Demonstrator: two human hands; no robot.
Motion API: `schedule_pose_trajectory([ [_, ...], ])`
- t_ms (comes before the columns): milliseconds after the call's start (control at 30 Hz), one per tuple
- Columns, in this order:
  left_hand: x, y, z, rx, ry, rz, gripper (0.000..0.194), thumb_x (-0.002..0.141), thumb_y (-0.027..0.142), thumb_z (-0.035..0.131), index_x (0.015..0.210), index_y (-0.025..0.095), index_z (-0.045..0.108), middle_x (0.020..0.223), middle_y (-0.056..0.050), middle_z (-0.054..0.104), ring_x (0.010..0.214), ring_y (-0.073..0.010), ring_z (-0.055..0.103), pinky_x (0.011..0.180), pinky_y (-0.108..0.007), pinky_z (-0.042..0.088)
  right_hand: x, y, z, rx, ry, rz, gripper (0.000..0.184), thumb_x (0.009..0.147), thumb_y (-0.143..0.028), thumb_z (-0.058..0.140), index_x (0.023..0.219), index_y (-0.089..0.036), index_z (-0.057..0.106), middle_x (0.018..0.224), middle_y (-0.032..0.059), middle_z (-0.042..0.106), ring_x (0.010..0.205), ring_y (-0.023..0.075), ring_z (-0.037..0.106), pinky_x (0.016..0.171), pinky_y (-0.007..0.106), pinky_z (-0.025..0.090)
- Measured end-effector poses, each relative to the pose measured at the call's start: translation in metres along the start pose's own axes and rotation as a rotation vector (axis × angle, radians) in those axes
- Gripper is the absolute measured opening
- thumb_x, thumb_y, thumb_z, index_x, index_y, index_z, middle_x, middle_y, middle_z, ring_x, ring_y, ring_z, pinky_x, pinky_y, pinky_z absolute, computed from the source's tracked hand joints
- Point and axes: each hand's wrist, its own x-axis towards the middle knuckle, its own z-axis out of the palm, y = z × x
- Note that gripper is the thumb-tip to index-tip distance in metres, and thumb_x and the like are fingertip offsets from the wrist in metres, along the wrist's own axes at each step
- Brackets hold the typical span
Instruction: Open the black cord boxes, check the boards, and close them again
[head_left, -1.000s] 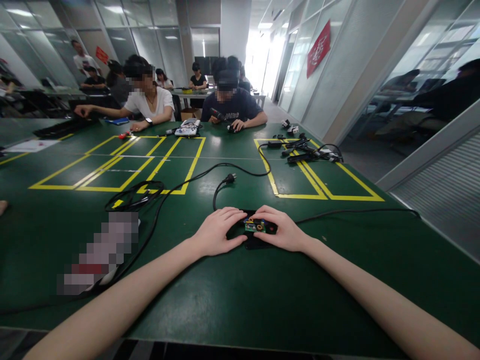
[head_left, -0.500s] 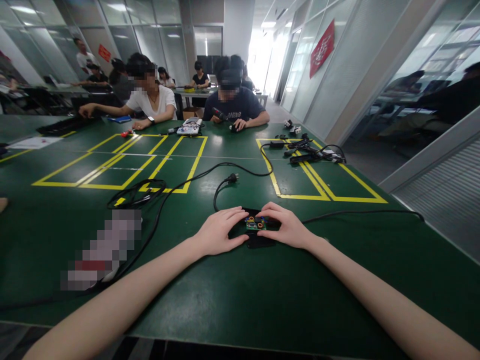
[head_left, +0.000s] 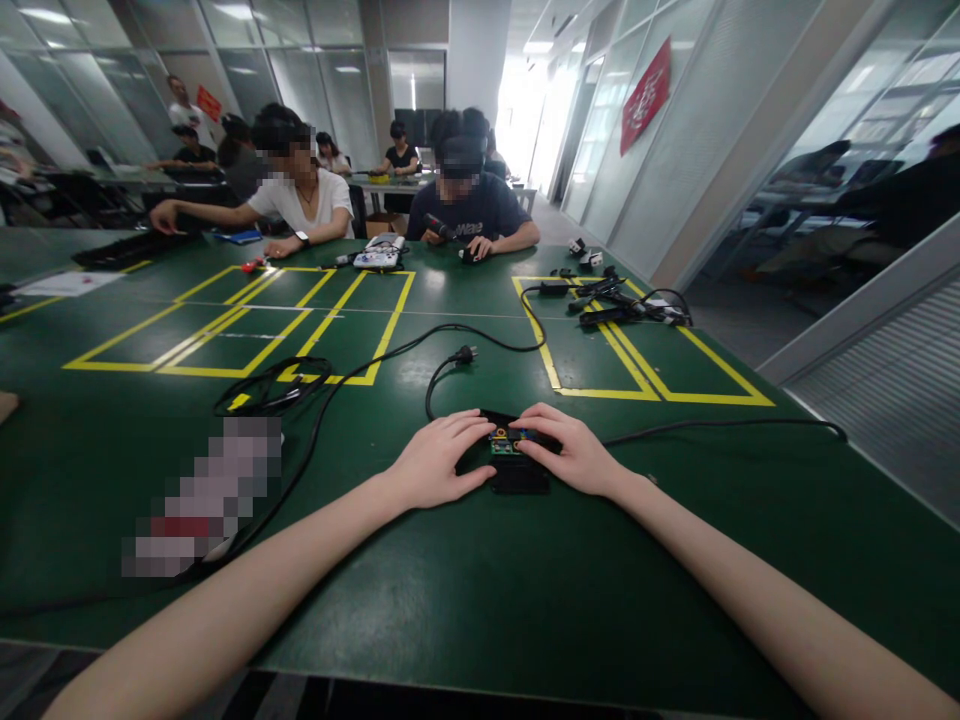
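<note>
A small green circuit board (head_left: 502,448) with copper-coloured coils sits in or on a black plastic case (head_left: 520,476) in front of me. My left hand (head_left: 439,462) curves around the left side of the case, thumb at the near edge and fingers at the far edge. Over the right part of the board, my right hand (head_left: 568,450) has its thumb and fingertips closed on it. My right fingers cover that end of the board. Whether the board is fully seated in the case, I cannot tell.
Black cables cross the green table (head_left: 420,590); a power plug (head_left: 463,356) lies beyond my hands. At left are a coiled cable (head_left: 274,385) and a pixelated long object (head_left: 214,495). Black parts (head_left: 600,305) are piled at far right. Two people sit opposite.
My right thumb has moved up from the board's near edge onto the board. The board has shifted slightly away from me, showing more of the case's near part. My left hand has barely moved.
</note>
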Motion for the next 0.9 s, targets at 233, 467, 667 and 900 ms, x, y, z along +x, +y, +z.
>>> schedule_pose_trajectory([
  [233,0.0020,0.0031,-0.0026,0.023,0.011,-0.051,0.048,0.094,0.041,0.068,0.137,0.022,0.059,0.132,-0.013,0.070,0.126,-0.0297,0.062,0.106,-0.049,0.054,-0.0014,-0.0039,0.0008,-0.047,0.029,-0.096,0.022,0.100,-0.036,0.061,0.113,-0.023,0.074,0.107,0.0097,0.072,0.092,0.0227,0.072,0.081,0.037,0.062],
  [467,0.0019,0.0020,-0.0018,-0.022,0.027,-0.042,0.048,0.094,0.037,0.068,0.137,0.021,0.059,0.132,-0.013,0.069,0.125,-0.0297,0.061,0.108,-0.051,0.053,-0.0014,-0.0049,0.0011,-0.081,0.028,-0.092,0.022,0.100,-0.037,0.062,0.112,-0.024,0.075,0.109,0.0094,0.071,0.094,0.0226,0.073,0.082,0.037,0.062],
  [667,0.0000,0.0015,-0.0019,-0.058,0.040,-0.049,0.052,0.091,0.037,0.071,0.139,0.019,0.059,0.133,-0.014,0.069,0.126,-0.0307,0.059,0.107,-0.051,0.055,-0.0023,-0.0057,0.0013,-0.062,-0.002,-0.139,0.020,0.100,-0.037,0.063,0.109,-0.023,0.075,0.107,0.0094,0.070,0.091,0.0219,0.073,0.080,0.036,0.062],
  [900,0.0016,0.0025,-0.0028,-0.071,0.040,-0.051,0.045,0.093,0.034,0.069,0.135,0.019,0.061,0.125,-0.013,0.071,0.120,-0.0287,0.062,0.105,-0.049,0.057,0.0000,-0.0023,0.0048,-0.127,0.032,-0.011,0.018,0.098,-0.034,0.063,0.108,-0.026,0.074,0.114,0.0083,0.069,0.098,0.0236,0.072,0.085,0.039,0.062],
])
